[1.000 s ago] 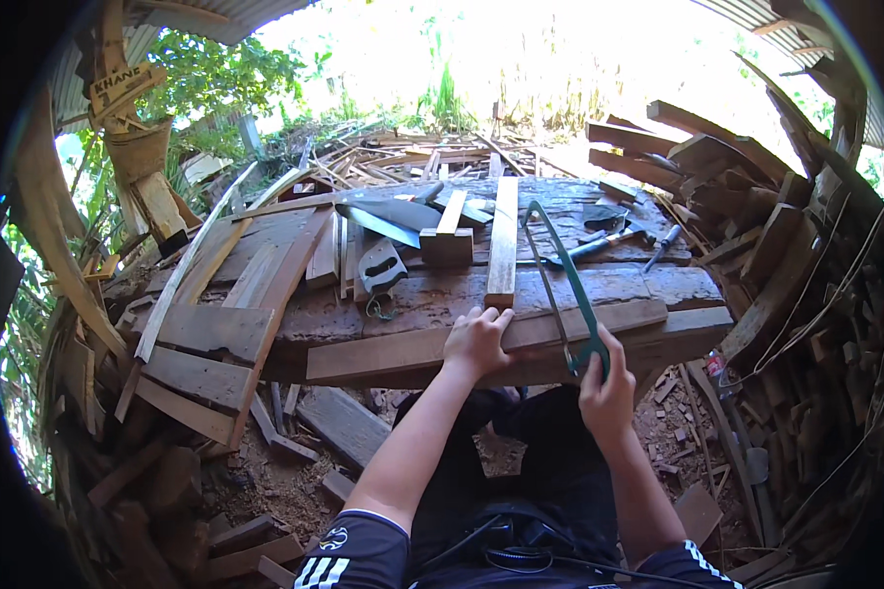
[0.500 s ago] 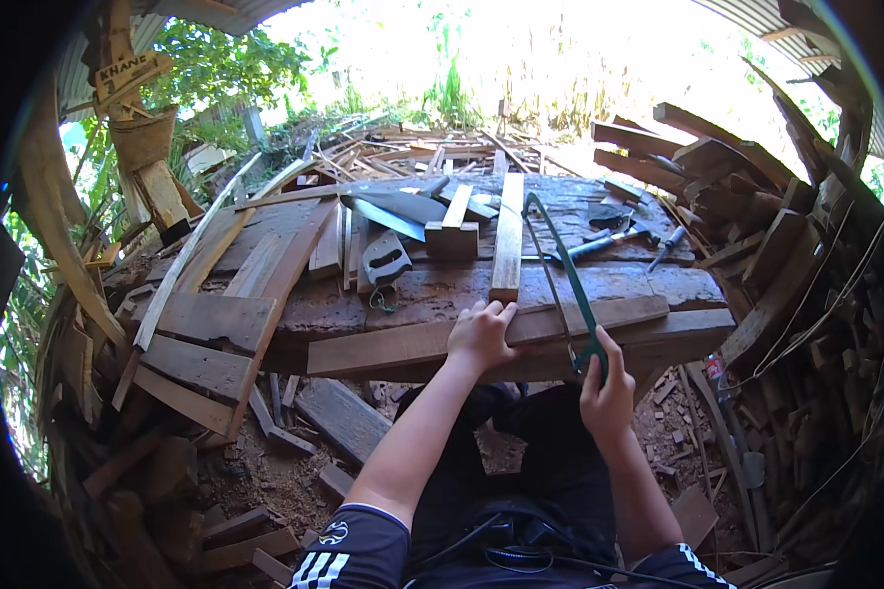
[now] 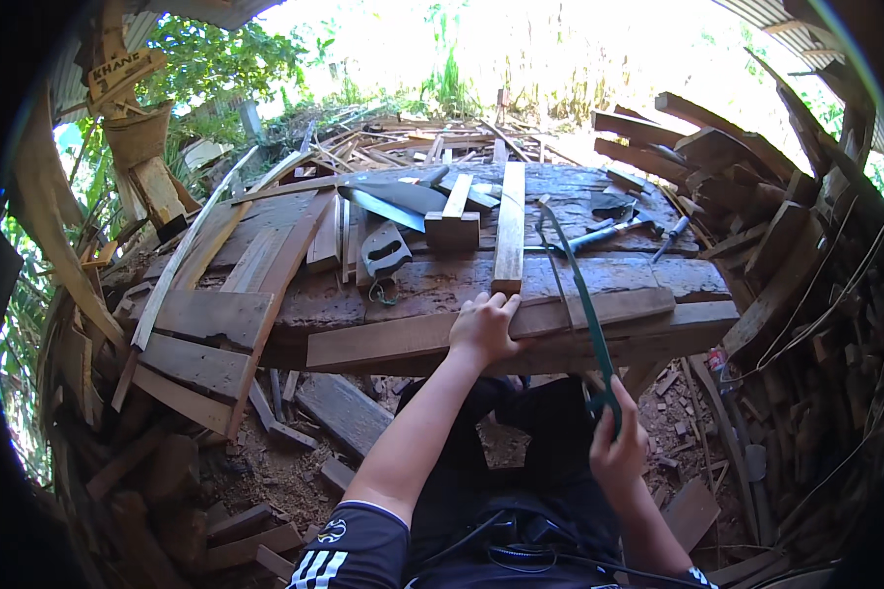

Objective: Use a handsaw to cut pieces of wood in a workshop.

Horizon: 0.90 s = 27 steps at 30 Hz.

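Note:
My right hand (image 3: 619, 442) is wrapped round the handle of a green-framed bow saw (image 3: 587, 304). Its thin blade crosses a long wooden board (image 3: 393, 339) lying along the near edge of the workbench (image 3: 422, 285). To the left of the blade, my left hand (image 3: 486, 327) grips that board, with fingers on top and the thumb over its near side. Just beyond those fingers lies the end of a pale wooden batten (image 3: 509, 231) pointing away from me. Whether the blade sits in a cut is too small to tell.
On the bench lie a grey-handled handsaw (image 3: 385, 253), a small wooden block (image 3: 452, 233), a hammer (image 3: 609, 236) and a chisel-like tool (image 3: 670, 239). Planks lean at the left (image 3: 211, 319). Stacked timber (image 3: 746, 167) rises on the right, and offcuts (image 3: 344, 412) litter the ground.
The right hand has drawn the bow saw back toward me and slightly right, so its far end sits nearer. My left hand stays on the board.

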### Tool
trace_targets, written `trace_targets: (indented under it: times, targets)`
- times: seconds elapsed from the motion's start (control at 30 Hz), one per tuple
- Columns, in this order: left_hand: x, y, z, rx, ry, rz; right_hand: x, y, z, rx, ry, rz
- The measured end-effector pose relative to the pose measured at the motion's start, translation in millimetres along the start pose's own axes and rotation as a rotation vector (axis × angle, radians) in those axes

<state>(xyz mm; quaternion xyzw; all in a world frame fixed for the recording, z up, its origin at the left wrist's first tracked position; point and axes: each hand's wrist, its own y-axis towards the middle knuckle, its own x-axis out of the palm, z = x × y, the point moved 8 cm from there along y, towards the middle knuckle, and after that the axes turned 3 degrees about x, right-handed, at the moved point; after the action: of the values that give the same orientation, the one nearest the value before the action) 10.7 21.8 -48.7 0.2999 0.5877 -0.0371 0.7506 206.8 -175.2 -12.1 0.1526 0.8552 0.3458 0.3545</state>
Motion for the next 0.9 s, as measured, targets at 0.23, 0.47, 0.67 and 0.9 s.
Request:
trace_targets:
  times: [0.23,0.47,0.67,0.9]
  targets:
    - [6.9,-7.5,-0.2,-0.017,0.024,-0.047,37.3,49.7,22.9,0.209,0.038,-0.123]
    - [0.6,2.5,8.3,0.017,0.007,-0.010,-35.7,-53.0,-15.3,0.082,-0.053,-0.088]
    - [3.8,1.4,2.6,0.019,0.042,-0.015,6.3,21.1,12.5,0.039,0.040,0.031]
    - [5.8,-4.9,-0.2,-0.015,0.009,-0.033,21.2,43.0,25.7,0.178,0.085,0.002]
